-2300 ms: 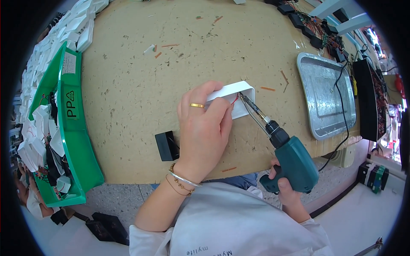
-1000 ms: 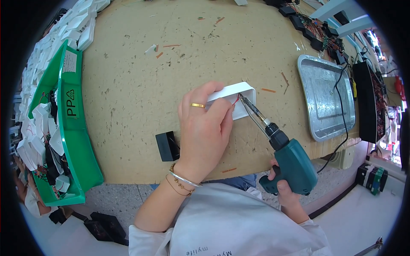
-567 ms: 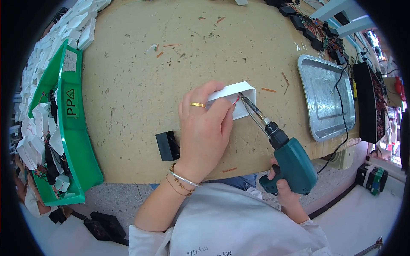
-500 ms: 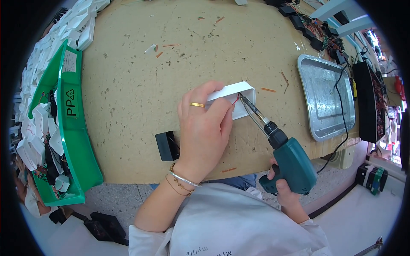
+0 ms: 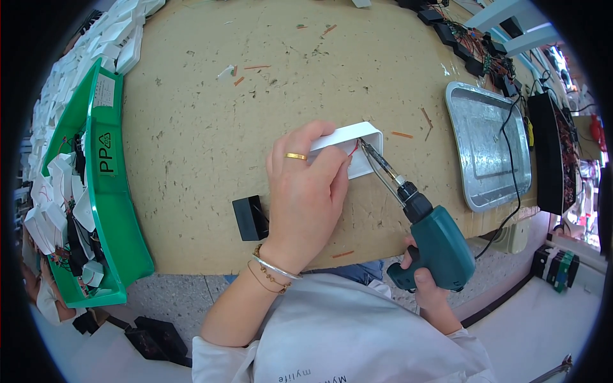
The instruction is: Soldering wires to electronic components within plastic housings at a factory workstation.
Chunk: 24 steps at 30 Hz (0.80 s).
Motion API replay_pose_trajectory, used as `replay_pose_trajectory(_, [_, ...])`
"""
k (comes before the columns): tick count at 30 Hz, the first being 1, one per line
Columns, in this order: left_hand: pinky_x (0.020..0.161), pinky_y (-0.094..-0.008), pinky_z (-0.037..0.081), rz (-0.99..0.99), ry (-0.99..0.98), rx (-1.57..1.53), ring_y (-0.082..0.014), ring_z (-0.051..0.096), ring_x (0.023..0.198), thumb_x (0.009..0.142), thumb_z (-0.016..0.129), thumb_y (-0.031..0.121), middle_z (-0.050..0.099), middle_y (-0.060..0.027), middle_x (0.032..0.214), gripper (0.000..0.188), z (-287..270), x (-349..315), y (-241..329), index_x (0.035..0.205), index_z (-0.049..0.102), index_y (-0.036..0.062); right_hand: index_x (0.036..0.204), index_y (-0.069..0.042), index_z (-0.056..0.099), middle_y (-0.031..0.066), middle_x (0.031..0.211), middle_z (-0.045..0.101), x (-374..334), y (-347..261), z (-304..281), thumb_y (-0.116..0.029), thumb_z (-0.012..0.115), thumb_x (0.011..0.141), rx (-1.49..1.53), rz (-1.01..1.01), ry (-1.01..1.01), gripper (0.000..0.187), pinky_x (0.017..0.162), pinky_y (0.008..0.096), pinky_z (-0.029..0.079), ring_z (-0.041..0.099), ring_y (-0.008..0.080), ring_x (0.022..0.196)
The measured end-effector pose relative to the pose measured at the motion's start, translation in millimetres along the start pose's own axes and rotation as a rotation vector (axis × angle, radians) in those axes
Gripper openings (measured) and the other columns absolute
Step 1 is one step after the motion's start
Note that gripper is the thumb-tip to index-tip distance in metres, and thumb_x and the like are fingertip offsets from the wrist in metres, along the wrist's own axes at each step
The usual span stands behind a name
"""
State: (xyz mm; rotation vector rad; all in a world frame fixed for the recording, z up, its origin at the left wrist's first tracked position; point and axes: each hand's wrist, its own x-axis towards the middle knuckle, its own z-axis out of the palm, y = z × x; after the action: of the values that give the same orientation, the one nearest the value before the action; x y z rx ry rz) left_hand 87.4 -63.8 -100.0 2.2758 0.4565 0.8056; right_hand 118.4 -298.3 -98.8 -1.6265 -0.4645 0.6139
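Observation:
My left hand (image 5: 305,191) is closed around a white plastic housing (image 5: 350,133), tilted on the table, its open side facing me. Thumb and index finger reach into it beside a thin red wire (image 5: 354,150). My right hand (image 5: 426,287) grips the handle of a teal soldering gun (image 5: 444,246), fingers at its black trigger. The gun's slim metal tip reaches inside the housing, close to the wire; whether they touch is too small to tell. A thin metal tube runs alongside the tip. A small black box (image 5: 246,220) lies left of my left wrist.
At left stands a green bin (image 5: 102,217) of white housings and wired parts, with a pile of white housings (image 5: 121,41) behind. A metal tray (image 5: 488,150) lies at right, a black cable (image 5: 507,143) crossing it. Wired black modules (image 5: 463,48) sit far right. Copper-coloured scraps (image 5: 402,135) are scattered about.
The soldering gun has shifted very slightly to the right, its tip still within the housing. My left hand and the housing stay practically in place.

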Motion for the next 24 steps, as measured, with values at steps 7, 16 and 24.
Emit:
replay_pose_trajectory(7, [0.084,-0.0402,0.038,-0.007,-0.004,0.001,-0.0305,0.050,0.098,0.074,0.065,0.003,0.054,-0.0099,0.110,0.008,-0.2,0.0,0.4,0.079,0.059,0.0051,0.119,0.006,0.049,0.0140,0.110,0.057,-0.3,-0.9,0.4,-0.043,0.064,0.080,-0.003,-0.001,0.004,0.065,0.066,0.0296,0.043,0.054,0.0144,0.073])
replay_pose_trajectory(16, [0.084,-0.0407,0.039,-0.017,-0.004,-0.007,-0.0307,0.050,0.098,0.074,0.065,0.003,0.055,-0.0103,0.110,0.008,0.2,-0.2,-0.2,0.078,0.059,0.0048,0.114,0.005,0.052,0.0155,0.107,0.057,-2.4,-0.7,0.9,-0.047,0.067,0.076,0.099,-0.002,0.074,0.066,0.064,0.0287,0.045,0.055,0.0158,0.069])
replay_pose_trajectory(24, [0.085,-0.0407,0.039,-0.027,-0.014,-0.014,-0.0310,0.050,0.098,0.072,0.065,0.002,0.055,-0.0112,0.110,0.010,-0.2,-0.8,-0.8,0.077,0.057,0.0046,0.109,0.005,0.053,0.0174,0.104,0.051,-1.4,1.4,-0.5,-0.047,0.069,0.074,0.276,-0.017,0.104,0.065,0.063,0.0269,0.047,0.056,0.0178,0.068])
